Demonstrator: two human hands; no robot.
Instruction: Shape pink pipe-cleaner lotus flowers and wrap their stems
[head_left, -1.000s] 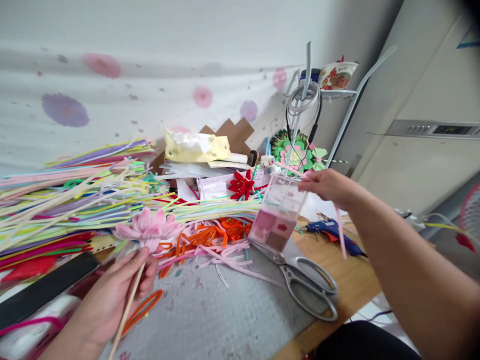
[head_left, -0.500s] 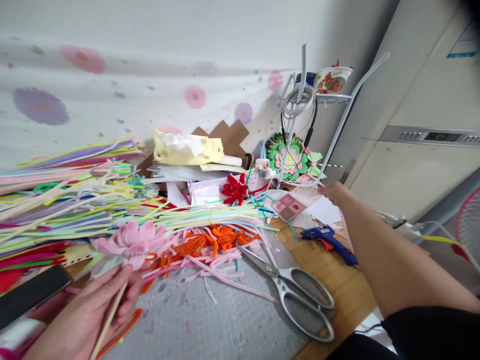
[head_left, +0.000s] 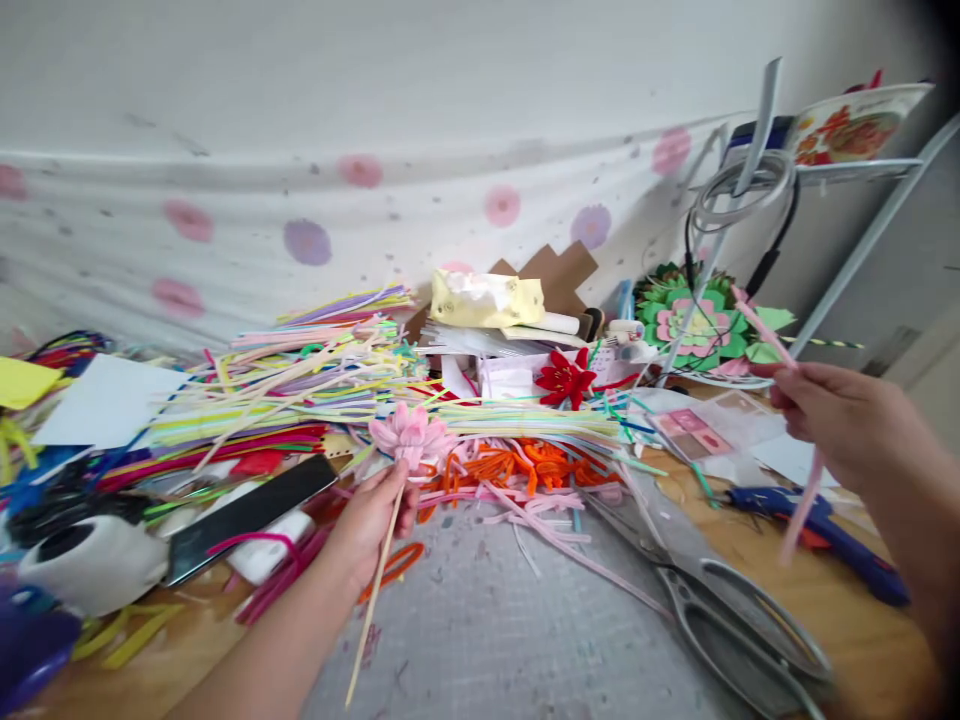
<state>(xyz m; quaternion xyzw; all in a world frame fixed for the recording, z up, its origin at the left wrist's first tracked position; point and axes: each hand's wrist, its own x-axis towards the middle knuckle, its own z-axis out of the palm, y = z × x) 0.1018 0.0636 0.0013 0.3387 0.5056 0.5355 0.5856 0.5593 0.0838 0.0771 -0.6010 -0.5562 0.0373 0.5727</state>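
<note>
Between the fingers of my left hand (head_left: pixel 373 522) is a thin wooden stick (head_left: pixel 373 608), with a pink pipe-cleaner flower (head_left: pixel 409 432) at its upper end. The stick slants down toward me over the grey cutting mat (head_left: pixel 480 620). On the right, my right hand (head_left: pixel 844 408) is closed on a pink pipe cleaner (head_left: pixel 804 505), whose two ends stick out above and below the fingers. Below that hand lies a blue glue gun (head_left: pixel 840 545). Large metal scissors (head_left: pixel 690 590) rest on the mat's right side.
Bundles of coloured pipe cleaners (head_left: pixel 300 375) cover the back left. Orange pipe cleaners (head_left: pixel 517 465) and a red flower (head_left: pixel 564 380) lie mid-table. A black phone-like slab (head_left: pixel 251 515) is at left. A white rack (head_left: pixel 825 270) with coiled cable (head_left: pixel 742 195) stands at the right.
My view has swung left. My right hand has lifted from the table's back right with the pink pipe cleaner and come closer. My left hand still holds the flower's stick.
</note>
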